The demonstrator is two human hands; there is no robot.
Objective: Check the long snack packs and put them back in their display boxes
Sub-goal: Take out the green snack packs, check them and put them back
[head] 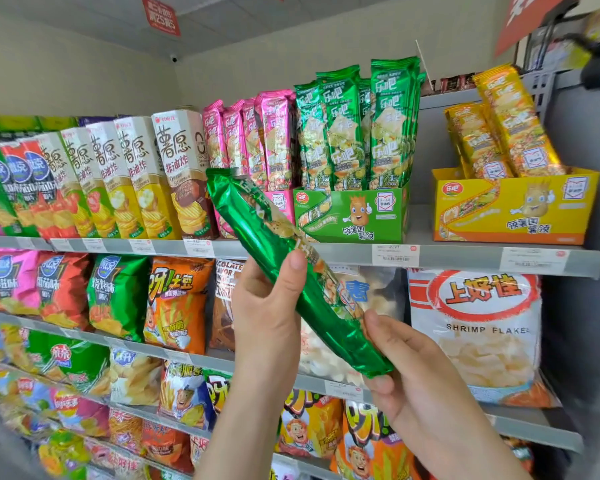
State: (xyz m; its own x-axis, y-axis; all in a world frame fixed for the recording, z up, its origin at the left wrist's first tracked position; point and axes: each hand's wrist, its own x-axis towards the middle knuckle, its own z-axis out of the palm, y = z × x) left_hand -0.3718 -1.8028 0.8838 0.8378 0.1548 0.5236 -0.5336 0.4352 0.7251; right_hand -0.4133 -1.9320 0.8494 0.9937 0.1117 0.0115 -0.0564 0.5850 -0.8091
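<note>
I hold one long green snack pack (278,251) tilted in front of the shelves, its top end up-left and its bottom end down-right. My left hand (271,306) grips its middle, thumb on the front. My right hand (406,368) holds its lower end. On the top shelf stands the green display box (350,216) with several upright green packs (357,123). Left of it are pink long packs (253,140) in a pink box, mostly hidden by the held pack. To the right, a yellow display box (513,209) holds yellow long packs (499,129) leaning left.
Tall crisp cartons (142,178) fill the top shelf's left side. Lower shelves carry bagged crisps (118,296) and a large white shrimp flakes bag (478,334). Price tags line the grey shelf edge (465,258). A grey upright panel (586,237) bounds the right side.
</note>
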